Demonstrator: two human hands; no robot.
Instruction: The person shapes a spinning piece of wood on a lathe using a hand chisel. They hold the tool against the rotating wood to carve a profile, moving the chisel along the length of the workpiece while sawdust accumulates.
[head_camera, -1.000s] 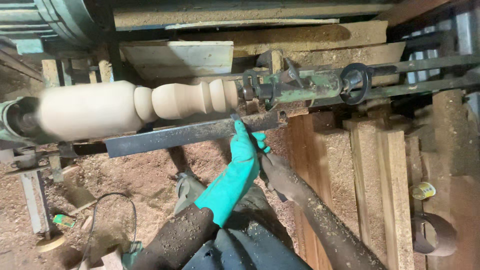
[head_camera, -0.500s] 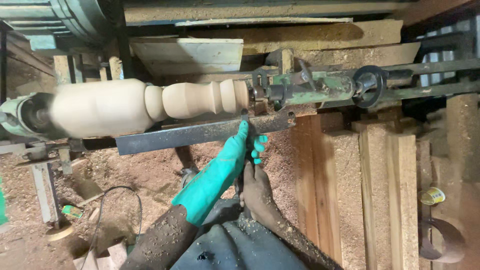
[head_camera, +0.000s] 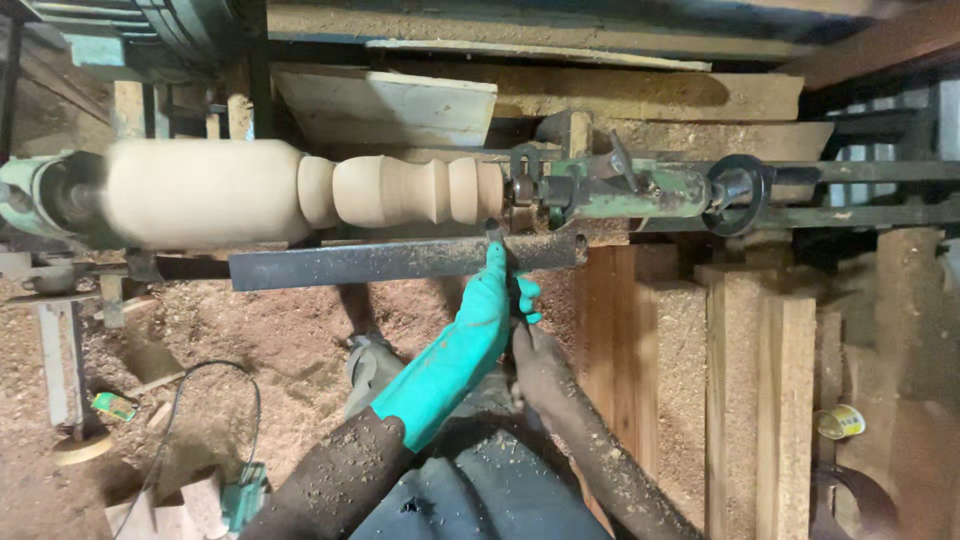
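A pale turned wooden spindle (head_camera: 300, 190) is mounted sideways in a lathe, its thick left part blurred as if spinning. Below it runs a long dark metal tool rest (head_camera: 380, 265) dusted with shavings. My left hand (head_camera: 490, 305), in a green rubber glove, presses a narrow chisel (head_camera: 493, 232) onto the rest at the spindle's right end. My right hand (head_camera: 535, 355), bare and coated in sawdust, grips the chisel's lower part just under the glove; the handle is hidden.
The green tailstock (head_camera: 620, 190) with a black handwheel (head_camera: 738, 192) holds the spindle's right end. Sawdust covers the floor (head_camera: 250, 350), where a black cable (head_camera: 200, 400) loops. Upright planks (head_camera: 740, 380) stand at the right, with a yellow roll (head_camera: 840, 422) beside them.
The view has shifted slightly, so the lathe sits further right in the frame. Both hands stay on the chisel at the spindle's right end; my right hand shifted a little under the glove.
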